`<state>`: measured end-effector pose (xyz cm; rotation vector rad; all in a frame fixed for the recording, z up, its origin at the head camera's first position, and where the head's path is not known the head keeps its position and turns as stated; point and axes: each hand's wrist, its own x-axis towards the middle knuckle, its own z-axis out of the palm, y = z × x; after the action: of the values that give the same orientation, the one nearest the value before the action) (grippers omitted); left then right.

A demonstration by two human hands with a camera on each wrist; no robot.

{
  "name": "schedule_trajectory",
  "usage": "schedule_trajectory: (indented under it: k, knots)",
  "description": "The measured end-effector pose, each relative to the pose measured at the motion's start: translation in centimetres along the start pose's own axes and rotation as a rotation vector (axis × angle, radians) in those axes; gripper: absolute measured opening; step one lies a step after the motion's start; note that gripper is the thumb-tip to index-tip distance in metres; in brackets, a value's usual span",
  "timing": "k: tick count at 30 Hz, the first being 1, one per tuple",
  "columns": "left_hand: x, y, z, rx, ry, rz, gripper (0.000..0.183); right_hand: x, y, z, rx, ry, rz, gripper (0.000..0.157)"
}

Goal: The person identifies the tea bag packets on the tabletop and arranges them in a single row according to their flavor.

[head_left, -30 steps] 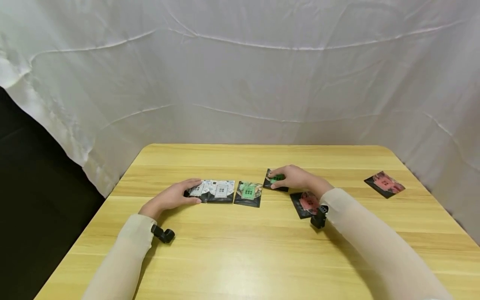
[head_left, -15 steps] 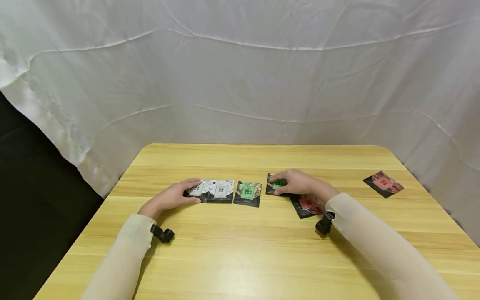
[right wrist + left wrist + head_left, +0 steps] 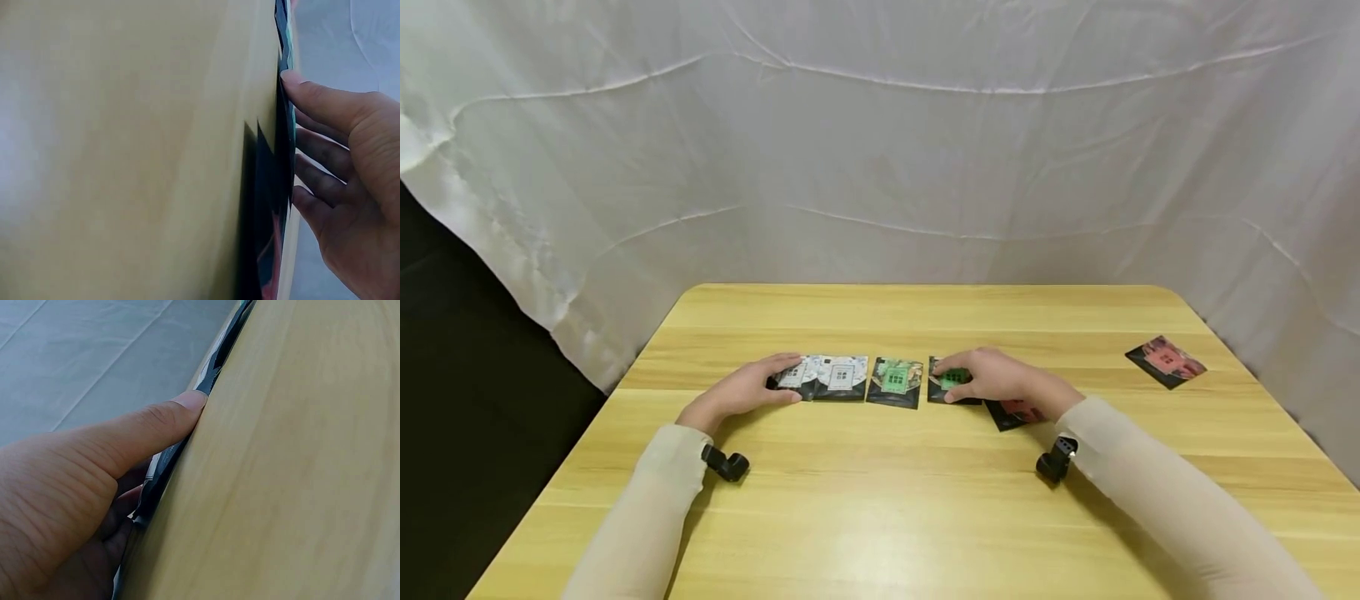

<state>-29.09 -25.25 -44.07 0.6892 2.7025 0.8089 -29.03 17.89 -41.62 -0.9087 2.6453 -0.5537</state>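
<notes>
In the head view, several flat black sachets with coloured labels lie in a row on the wooden table. My left hand (image 3: 741, 390) rests on the leftmost white-labelled sachet (image 3: 794, 377), its thumb along the near edge. A second white-labelled sachet (image 3: 842, 380) adjoins it, followed by a green-labelled sachet (image 3: 895, 382). Across a small gap, my right hand (image 3: 996, 375) lies over another green-labelled sachet (image 3: 953, 380), thumb at its near edge and fingertips on its upper side. The right wrist view shows that thumb (image 3: 312, 94) touching the sachet's edge.
A red-labelled sachet (image 3: 1017, 414) lies partly under my right hand and wrist, close against the right green one. Another red-labelled sachet (image 3: 1167, 362) lies tilted at the table's far right. A pale curtain (image 3: 880, 167) hangs behind the table (image 3: 865, 517).
My right hand has slid the right green-labelled sachet toward me, level with the row, and then slightly left. My left hand stays in place.
</notes>
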Motion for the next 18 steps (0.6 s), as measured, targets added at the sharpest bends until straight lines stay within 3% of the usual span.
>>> schedule_trajectory:
  k: [18]
  knots:
    - [0.1,0.2,-0.2,-0.008,-0.008,-0.006,0.08,-0.6,-1.4,0.6,0.046,-0.03,0.007,0.065]
